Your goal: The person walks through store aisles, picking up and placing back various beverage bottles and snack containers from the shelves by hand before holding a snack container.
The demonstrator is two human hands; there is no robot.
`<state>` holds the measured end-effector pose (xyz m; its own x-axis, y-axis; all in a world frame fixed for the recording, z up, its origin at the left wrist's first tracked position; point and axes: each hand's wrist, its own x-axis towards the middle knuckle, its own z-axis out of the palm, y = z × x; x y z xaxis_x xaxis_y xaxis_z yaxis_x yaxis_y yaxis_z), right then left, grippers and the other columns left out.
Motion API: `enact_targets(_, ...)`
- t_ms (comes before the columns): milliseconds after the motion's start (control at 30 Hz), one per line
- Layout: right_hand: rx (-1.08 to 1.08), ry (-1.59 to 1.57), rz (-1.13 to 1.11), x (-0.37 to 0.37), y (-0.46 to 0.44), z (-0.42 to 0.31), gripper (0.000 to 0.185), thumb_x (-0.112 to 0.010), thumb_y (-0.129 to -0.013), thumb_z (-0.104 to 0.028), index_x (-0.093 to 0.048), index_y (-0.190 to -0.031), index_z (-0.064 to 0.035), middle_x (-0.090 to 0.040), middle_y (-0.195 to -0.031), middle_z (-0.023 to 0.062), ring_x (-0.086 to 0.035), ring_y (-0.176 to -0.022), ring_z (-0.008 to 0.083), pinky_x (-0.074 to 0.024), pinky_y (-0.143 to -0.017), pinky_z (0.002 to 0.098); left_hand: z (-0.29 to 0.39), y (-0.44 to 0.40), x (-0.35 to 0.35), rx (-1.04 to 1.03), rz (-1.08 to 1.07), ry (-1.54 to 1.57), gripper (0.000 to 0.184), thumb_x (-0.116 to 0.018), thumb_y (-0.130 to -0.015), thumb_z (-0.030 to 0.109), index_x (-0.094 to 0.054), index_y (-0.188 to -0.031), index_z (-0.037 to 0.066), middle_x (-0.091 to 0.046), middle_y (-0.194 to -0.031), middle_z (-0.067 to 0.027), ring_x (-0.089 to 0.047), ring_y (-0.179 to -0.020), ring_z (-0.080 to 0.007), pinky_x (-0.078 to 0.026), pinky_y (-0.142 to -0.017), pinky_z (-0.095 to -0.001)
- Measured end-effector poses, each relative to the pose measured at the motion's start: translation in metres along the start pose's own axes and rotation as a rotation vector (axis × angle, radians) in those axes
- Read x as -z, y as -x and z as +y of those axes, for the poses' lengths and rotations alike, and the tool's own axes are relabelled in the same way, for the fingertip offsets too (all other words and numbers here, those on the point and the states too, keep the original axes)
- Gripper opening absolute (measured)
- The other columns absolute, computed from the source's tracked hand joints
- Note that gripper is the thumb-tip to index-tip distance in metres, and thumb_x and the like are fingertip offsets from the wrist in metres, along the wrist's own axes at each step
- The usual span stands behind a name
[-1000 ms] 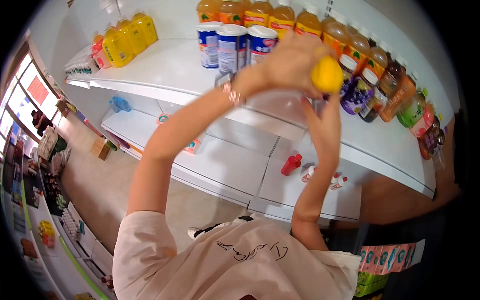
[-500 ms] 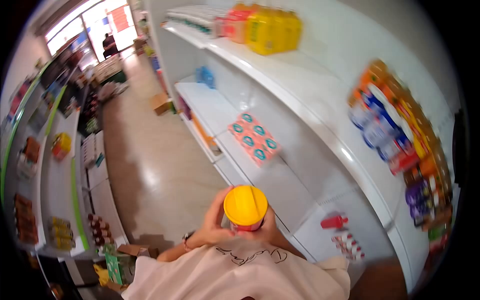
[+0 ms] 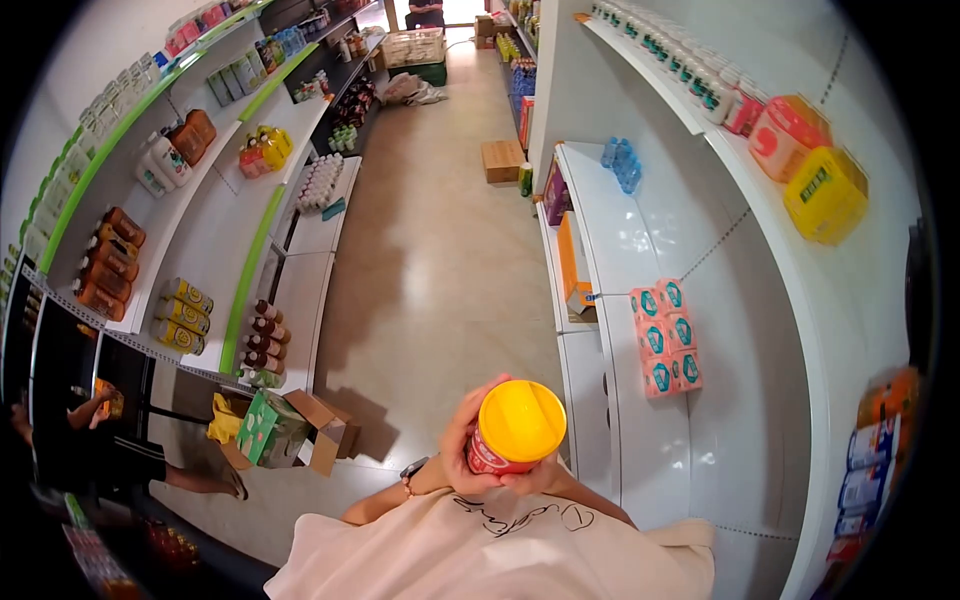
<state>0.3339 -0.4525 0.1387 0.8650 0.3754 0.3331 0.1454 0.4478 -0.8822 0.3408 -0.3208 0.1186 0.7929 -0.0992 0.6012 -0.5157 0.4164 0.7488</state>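
A red canister with a yellow lid (image 3: 522,421) is held upright in front of my chest. My left hand (image 3: 463,440) wraps round its left side, with a watch and a bracelet on that wrist. Round the lower right side of the canister is my right hand (image 3: 535,478), partly hidden beneath the lid. To the right, pink packs with teal marks (image 3: 666,338) stand on a white lower shelf (image 3: 640,440).
Yellow bottles (image 3: 825,195) stand on the upper right shelf. Stocked shelves (image 3: 190,235) line the left side. An opened cardboard box (image 3: 325,430) lies on the floor at lower left, near another person's leg (image 3: 200,480). A closed box (image 3: 502,160) stands farther down the aisle.
The canister has come down from the upper shelf area to my chest, between both hands. My view has swung left, from the shelf with juice bottles to the aisle.
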Motion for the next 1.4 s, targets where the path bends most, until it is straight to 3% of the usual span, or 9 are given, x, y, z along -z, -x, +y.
enact_targets(300,-0.138,-0.029,-0.034,0.054,-0.101,0.046,0.087,-0.080,-0.066,-0.016,-0.025,-0.132,-0.0023,-0.042,-0.126,0.0122,-0.043,-0.116,0.0207,-0.0336,-0.098,0.0360,-0.072,-0.056,0.052,0.041,0.133,0.055,0.101,-0.076,-0.070,0.037,-0.016,-0.140,-0.005,-0.030,-0.140,-0.0225,-0.037,-0.127,-0.0310,-0.029,-0.105,-0.0396)
enact_targets(400,-0.026,0.021,-0.023,0.079,-0.155,0.057,0.085,-0.080,-0.067,-0.017,-0.026,-0.131,-0.0028,-0.044,-0.123,0.0116,-0.044,-0.115,0.0205,-0.0343,-0.098,0.0360,-0.107,-0.104,0.078,0.036,0.113,0.034,0.101,-0.076,-0.070,0.036,-0.016,-0.139,-0.006,-0.032,-0.139,-0.0216,-0.038,-0.127,-0.0301,-0.029,-0.105,-0.0389)
enact_targets(467,-0.261,-0.436,0.017,0.095,-0.194,0.053,0.084,-0.080,-0.067,-0.018,-0.027,-0.131,-0.0033,-0.045,-0.121,0.0112,-0.045,-0.113,0.0211,-0.0355,-0.097,0.0363,-0.126,-0.145,0.092,0.049,0.090,-0.009,0.100,-0.076,-0.070,0.035,-0.016,-0.139,-0.006,-0.032,-0.138,-0.0211,-0.038,-0.127,-0.0297,-0.029,-0.105,-0.0385)
enact_targets(533,-0.281,-0.402,0.132,0.121,-0.228,0.056,0.085,-0.081,-0.065,-0.017,-0.028,-0.130,-0.0039,-0.046,-0.122,0.0117,-0.047,-0.112,0.0220,-0.0374,-0.097,0.0370,-0.140,-0.189,0.102,0.068,0.042,-0.056,0.099,-0.076,-0.071,0.033,-0.016,-0.139,-0.006,-0.032,-0.138,-0.0210,-0.039,-0.126,-0.0292,-0.030,-0.104,-0.0380)
enact_targets(600,-0.016,-0.068,-0.049,0.150,-0.274,0.055,0.086,-0.082,-0.064,-0.015,-0.028,-0.130,-0.0040,-0.045,-0.124,0.0121,-0.047,-0.113,0.0225,-0.0385,-0.096,0.0372,-0.160,-0.232,0.110,0.008,0.034,-0.036,0.097,-0.075,-0.071,0.031,-0.017,-0.139,-0.006,-0.033,-0.137,-0.0205,-0.039,-0.126,-0.0284,-0.030,-0.104,-0.0374)
enact_targets(833,0.020,0.087,-0.069,0.231,-0.358,0.091,0.087,-0.080,-0.065,-0.011,-0.026,-0.133,-0.0025,-0.044,-0.127,0.0139,-0.047,-0.116,0.0237,-0.0393,-0.096,0.0380,-0.227,-0.327,0.139,-0.003,0.012,-0.034,0.095,-0.073,-0.072,0.028,-0.016,-0.140,-0.006,-0.032,-0.137,-0.0199,-0.040,-0.126,-0.0272,-0.030,-0.104,-0.0364)
enact_targets(1067,-0.141,-0.074,-0.124,0.264,-0.445,0.110,0.086,-0.079,-0.066,-0.011,-0.026,-0.134,-0.0033,-0.043,-0.128,0.0137,-0.046,-0.117,0.0234,-0.0392,-0.097,0.0375,-0.269,-0.380,0.174,0.092,0.207,-0.044,0.094,-0.072,-0.073,0.029,-0.016,-0.140,-0.006,-0.035,-0.137,-0.0193,-0.039,-0.126,-0.0268,-0.030,-0.104,-0.0359)
enact_targets(1400,-0.137,-0.016,0.019,0.312,-0.619,0.179,0.086,-0.078,-0.068,-0.016,-0.025,-0.134,-0.0035,-0.043,-0.127,0.0119,-0.045,-0.117,0.0226,-0.0374,-0.098,0.0377,-0.359,-0.517,0.292,0.098,0.150,-0.036,0.092,-0.070,-0.074,0.027,-0.015,-0.140,-0.005,-0.034,-0.137,-0.0191,-0.040,-0.125,-0.0269,-0.032,-0.104,-0.0361)
